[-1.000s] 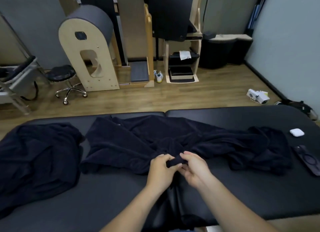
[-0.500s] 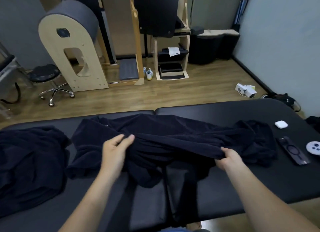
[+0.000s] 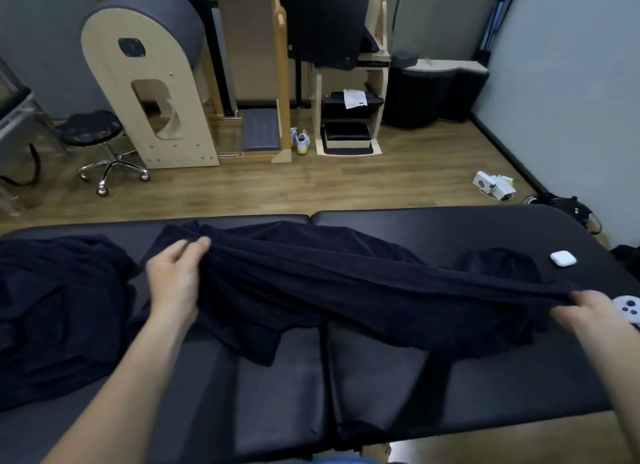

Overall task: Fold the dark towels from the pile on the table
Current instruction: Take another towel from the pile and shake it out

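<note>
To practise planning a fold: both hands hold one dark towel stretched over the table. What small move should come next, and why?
Probably draw the left hand and right hand further apart and up. They grip one edge of the towel, but it sags between them and its lower part lies bunched on the table, so it likely needs tautening first.

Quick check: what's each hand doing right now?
Left hand: grips one end of the dark towel.
Right hand: grips its other end; blurred.
</note>
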The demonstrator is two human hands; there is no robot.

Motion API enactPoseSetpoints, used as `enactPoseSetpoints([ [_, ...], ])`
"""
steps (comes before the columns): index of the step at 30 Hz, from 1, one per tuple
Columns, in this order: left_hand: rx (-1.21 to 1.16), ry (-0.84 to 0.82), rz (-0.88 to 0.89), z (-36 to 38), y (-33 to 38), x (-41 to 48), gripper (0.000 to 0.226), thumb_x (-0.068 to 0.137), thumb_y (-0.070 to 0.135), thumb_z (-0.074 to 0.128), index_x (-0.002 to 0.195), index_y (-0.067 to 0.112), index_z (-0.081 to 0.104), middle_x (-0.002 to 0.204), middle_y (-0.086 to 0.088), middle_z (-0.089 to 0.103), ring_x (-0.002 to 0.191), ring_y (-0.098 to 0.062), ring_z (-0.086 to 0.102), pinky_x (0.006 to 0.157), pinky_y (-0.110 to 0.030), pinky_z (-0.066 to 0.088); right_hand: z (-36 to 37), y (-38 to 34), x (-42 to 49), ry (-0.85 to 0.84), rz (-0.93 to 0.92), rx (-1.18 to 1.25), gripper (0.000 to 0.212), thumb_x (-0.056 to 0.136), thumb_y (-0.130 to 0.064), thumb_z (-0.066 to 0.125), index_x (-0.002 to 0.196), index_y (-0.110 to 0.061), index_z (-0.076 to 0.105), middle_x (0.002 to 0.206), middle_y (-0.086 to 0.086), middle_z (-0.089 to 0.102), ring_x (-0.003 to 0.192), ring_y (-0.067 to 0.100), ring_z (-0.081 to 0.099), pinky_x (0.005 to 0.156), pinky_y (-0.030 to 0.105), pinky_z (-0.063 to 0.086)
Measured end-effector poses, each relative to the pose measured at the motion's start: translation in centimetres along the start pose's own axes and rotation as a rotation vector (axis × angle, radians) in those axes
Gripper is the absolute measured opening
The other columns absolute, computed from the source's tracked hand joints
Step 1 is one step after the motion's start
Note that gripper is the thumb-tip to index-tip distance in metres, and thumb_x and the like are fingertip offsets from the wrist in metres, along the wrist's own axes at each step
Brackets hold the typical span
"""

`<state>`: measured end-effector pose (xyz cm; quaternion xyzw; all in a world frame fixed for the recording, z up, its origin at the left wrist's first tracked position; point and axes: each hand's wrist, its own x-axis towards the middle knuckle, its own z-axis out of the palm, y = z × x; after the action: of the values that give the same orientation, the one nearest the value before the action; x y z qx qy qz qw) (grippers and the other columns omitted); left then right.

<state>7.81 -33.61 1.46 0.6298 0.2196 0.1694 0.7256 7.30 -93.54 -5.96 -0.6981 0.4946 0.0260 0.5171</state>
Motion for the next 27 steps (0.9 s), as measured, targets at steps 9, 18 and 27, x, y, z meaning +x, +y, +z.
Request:
enactPoseSetpoints([
  [9, -0.252, -0.23, -0.538, 10.7, -5.2, -8.9, 0.019, 0.099, 0.021, 0.06, 0.092, 0.014, 0.076, 0.107, -0.012, 0.072, 0.103, -0.029, 0.068, 0.089, -0.04, 0.057, 15.7, -11.6, -24.2, -0.75, -0.107, 0.712, 0.02, 0.061, -0.002, 0.078, 0.08, -0.006, 0.072, 0.079, 0.01, 0.075, 0.068, 0.018, 0.073, 0.065, 0.029, 0.06],
  [18, -0.665, -0.103, -0.94, 4.0, -5.0, -9.9, 0.031, 0.095, 0.015, 0.05, 0.102, -0.003, 0.074, 0.104, -0.015, 0.074, 0.109, -0.029, 0.067, 0.104, -0.039, 0.047, 26.9, -0.3, -31.4, -0.701, -0.805, -0.543, 0.031, 0.082, -0.036, 0.071, 0.1, -0.03, 0.047, 0.104, -0.004, 0.055, 0.092, 0.006, 0.055, 0.07, 0.016, 0.039],
  [27, -0.558, -0.095, -0.886, 0.8, -5.1, -8.0, 0.023, 0.093, 0.012, 0.061, 0.111, 0.001, 0.07, 0.111, -0.016, 0.074, 0.087, -0.018, 0.07, 0.084, -0.024, 0.051, 27.8, -1.8, -31.6, -0.859, -1.018, -0.657, 0.025, 0.076, -0.022, 0.081, 0.09, -0.03, 0.061, 0.071, -0.008, 0.063, 0.07, -0.002, 0.059, 0.063, 0.01, 0.043],
])
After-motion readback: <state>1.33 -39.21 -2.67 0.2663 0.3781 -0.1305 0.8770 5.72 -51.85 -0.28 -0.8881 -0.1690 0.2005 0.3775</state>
